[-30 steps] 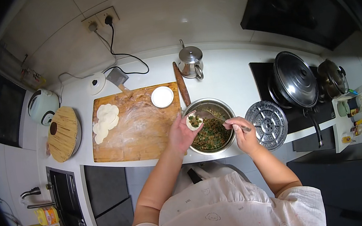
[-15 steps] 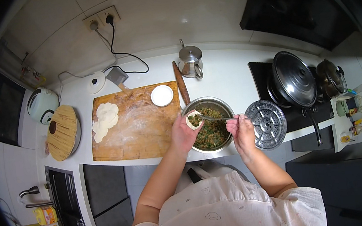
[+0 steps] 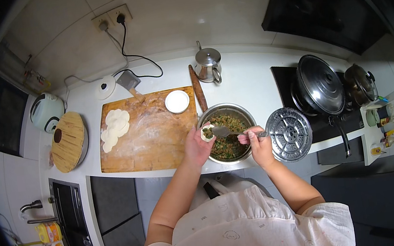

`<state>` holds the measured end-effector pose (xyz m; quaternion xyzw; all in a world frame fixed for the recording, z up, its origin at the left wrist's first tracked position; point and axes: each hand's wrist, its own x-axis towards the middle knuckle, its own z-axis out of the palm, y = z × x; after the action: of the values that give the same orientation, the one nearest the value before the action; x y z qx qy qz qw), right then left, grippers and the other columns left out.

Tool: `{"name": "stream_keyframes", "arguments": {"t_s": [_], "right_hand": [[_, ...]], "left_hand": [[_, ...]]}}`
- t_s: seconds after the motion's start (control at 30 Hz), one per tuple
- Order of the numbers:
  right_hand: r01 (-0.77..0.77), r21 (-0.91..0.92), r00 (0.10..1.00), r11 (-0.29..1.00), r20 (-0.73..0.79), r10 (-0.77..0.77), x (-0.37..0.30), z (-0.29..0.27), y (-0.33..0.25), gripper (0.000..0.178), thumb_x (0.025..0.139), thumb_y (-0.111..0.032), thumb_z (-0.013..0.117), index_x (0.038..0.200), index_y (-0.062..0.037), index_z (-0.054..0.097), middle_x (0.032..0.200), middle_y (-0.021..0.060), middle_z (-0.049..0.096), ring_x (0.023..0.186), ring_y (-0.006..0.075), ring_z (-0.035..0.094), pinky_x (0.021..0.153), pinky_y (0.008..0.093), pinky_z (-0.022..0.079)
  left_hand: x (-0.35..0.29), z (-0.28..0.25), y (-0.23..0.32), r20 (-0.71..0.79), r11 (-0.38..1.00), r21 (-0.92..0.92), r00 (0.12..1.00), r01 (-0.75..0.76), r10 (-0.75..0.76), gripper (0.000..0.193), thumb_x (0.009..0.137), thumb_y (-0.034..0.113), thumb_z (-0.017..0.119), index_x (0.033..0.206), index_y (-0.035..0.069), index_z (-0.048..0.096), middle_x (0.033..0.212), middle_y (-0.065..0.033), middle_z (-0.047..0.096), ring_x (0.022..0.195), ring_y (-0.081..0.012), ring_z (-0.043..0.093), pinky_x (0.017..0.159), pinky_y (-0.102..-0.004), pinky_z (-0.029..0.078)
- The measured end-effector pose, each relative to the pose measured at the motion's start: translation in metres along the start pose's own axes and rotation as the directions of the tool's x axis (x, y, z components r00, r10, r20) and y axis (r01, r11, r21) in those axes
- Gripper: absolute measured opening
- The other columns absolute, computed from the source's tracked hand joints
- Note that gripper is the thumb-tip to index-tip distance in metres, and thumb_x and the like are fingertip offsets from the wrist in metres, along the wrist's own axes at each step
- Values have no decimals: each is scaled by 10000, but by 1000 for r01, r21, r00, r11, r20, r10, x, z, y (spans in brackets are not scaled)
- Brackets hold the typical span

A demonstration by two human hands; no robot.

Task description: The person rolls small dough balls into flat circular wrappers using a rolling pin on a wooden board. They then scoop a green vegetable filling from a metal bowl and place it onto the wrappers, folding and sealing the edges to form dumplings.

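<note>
My left hand (image 3: pixel 196 145) cups a round dough wrapper (image 3: pixel 207 132) with green-brown filling on it, at the left rim of a steel bowl (image 3: pixel 250 117). Chopped filling (image 3: pixel 231 144) with green bits lies in that bowl. My right hand (image 3: pixel 258 144) grips a metal spoon (image 3: pixel 221 131) by its handle; the spoon's head is right beside the wrapper, above the filling. On the wooden board (image 3: pixel 154 152) to the left, several flat dough wrappers (image 3: pixel 116 128) overlap in a pile. A white dish (image 3: pixel 177 101) sits at the board's far right corner.
A rolling pin (image 3: pixel 198 88) and a steel pot (image 3: pixel 208 64) stand behind the bowl. To the right are a perforated metal disc (image 3: pixel 289 134) and a lidded wok (image 3: pixel 320 84) on the stove. A scraper (image 3: pixel 129 82) rests on the board's far edge; a woven lid (image 3: pixel 67 142) is at left.
The spoon has drawn back slightly from the wrapper, and its head has turned. My right hand has shifted a little. The filling stays on the wrapper in my left hand.
</note>
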<state>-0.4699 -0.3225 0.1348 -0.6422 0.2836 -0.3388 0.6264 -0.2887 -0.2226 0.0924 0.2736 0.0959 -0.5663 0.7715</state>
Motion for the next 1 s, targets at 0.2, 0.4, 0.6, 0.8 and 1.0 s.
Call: {"name": "stream_keyframes", "arguments": {"t_s": [0.2,0.4,0.6,0.8,1.0], "right_hand": [[-1,21,997,1000,83,-1,16,1,-6,187,996,-118,413,963,34,516,832,152,673,739,181,666,705,287,555],[-24,-147,990,989,135,44,27,1,-8,202,1006,-145,395,968,17,512,820,128,655,706,157,640,681,278,556],[59,-91,964,994,263,-33,40,-26,-36,192,977,-93,445,972,37,585,846,110,655,759,155,637,727,277,534],[206,-140,830,968,549,-97,56,-37,-54,183,936,-72,506,899,51,637,835,128,652,740,179,627,709,289,520],[194,-141,799,971,597,-73,58,-33,-53,159,919,-75,535,906,40,643,830,118,652,741,182,624,711,285,514]], "left_hand": [[-12,19,6,-15,997,30,997,74,-74,496,1014,368,269,1232,-17,493,1245,-132,558,1197,-250,492,1043,-456,366],[-9,8,2,-23,996,50,997,78,-77,499,1014,370,284,1243,-27,480,1238,-137,554,1180,-257,504,1015,-456,407],[-13,6,14,-21,986,126,994,106,-104,520,1016,375,281,1246,-45,484,1226,-157,551,1180,-261,503,1025,-444,411],[-20,19,27,8,962,199,981,186,-191,552,1017,406,255,1240,-31,509,1243,-143,544,1183,-251,502,1031,-443,405],[-18,21,30,89,942,252,963,224,-253,543,1019,406,246,1250,-8,510,1256,-127,536,1183,-246,501,1033,-451,396]]}}
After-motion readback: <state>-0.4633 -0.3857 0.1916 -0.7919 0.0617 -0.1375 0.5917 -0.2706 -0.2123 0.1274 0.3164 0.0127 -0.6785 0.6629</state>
